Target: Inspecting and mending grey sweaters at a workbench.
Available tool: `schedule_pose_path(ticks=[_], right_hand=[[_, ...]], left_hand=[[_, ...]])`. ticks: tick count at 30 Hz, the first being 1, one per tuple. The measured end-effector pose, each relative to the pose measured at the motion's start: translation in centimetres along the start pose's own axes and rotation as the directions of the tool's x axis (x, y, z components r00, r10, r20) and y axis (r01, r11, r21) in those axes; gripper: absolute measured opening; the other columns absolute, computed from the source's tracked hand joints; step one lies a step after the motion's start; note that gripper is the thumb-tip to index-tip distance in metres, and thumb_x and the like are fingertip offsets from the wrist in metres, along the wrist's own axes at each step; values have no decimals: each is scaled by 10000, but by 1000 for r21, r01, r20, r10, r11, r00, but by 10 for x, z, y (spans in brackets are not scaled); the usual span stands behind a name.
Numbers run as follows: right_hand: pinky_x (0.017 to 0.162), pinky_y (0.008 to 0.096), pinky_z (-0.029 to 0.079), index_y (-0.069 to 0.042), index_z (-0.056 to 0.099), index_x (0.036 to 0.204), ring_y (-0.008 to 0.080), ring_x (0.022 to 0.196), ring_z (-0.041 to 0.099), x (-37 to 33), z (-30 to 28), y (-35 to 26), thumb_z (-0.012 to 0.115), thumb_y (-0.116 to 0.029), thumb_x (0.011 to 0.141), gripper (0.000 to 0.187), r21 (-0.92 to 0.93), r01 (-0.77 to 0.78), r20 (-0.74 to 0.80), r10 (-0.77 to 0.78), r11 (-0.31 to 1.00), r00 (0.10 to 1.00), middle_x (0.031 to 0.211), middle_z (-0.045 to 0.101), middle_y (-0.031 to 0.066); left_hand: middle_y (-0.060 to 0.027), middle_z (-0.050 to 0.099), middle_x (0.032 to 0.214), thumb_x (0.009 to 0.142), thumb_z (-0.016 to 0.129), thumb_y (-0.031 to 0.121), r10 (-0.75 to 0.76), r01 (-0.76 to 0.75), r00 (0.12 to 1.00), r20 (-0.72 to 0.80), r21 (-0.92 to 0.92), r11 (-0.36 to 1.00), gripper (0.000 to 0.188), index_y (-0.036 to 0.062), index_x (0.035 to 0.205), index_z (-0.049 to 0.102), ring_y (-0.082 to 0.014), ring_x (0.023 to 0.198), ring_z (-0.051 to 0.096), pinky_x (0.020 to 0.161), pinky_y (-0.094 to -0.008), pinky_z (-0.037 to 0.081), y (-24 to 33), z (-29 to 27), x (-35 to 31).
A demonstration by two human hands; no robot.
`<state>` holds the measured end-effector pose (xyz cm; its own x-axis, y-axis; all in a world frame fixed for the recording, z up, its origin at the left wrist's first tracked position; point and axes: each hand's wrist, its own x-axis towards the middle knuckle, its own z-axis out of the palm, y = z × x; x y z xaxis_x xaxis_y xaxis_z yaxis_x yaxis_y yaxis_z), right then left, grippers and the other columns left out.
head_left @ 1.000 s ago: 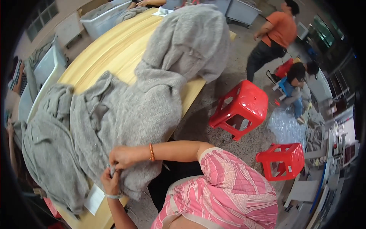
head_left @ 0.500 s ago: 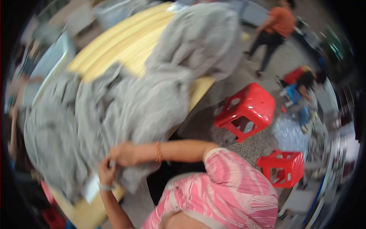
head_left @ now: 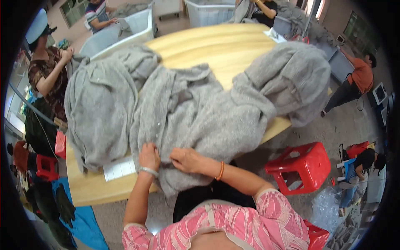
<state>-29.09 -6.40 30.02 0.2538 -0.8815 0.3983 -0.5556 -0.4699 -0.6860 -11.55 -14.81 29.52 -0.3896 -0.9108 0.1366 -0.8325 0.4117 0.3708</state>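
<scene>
A fuzzy grey knit garment [head_left: 208, 121] lies rumpled in front of me, its near end hanging over the table's edge towards my lap. Small pale dots that look like buttons run along one strip of it. My left hand [head_left: 149, 157], bent at the fingers, grips its near edge. Close by on the right, my right hand [head_left: 187, 161] is closed on the same cloth, fingers curled under. More grey knitwear [head_left: 100, 106] is spread to the left, and a bunched grey heap [head_left: 291, 71] lies at the right. A white paper sheet [head_left: 119, 168] rests left of my left hand.
The yellow wooden table [head_left: 200, 43] bears the knitwear. Pale blue bins [head_left: 143, 27] stand behind it. A red stool [head_left: 302, 166] is at the right. Co-workers stand around, one in a patterned shirt [head_left: 52, 87] at the left, another in orange [head_left: 361, 75] at the right.
My view has swung leftward and steadied, so the table sits further right in it. My hands, together before, are now slightly apart on the garment.
</scene>
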Motion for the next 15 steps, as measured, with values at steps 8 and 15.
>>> schedule_pose_path(ticks=[8,15], right_hand=[[719,408,462,-22,534,914,356,813,566,-1,31,11,564,-89,783,150,82,43,76,-49,996,996,857,539,165],[696,420,470,-21,528,921,359,793,576,5,16,6,564,-93,801,145,-3,1,17,0,1000,1000,877,535,167]], left_hand=[[-183,619,815,719,668,117,65,-51,991,114,-119,992,124,31,796,621,-363,818,598,733,-433,476,-21,-5,-8],[-80,657,718,774,670,126,85,151,935,343,-606,781,134,-3,803,648,-131,638,601,605,-271,485,-33,18,11]])
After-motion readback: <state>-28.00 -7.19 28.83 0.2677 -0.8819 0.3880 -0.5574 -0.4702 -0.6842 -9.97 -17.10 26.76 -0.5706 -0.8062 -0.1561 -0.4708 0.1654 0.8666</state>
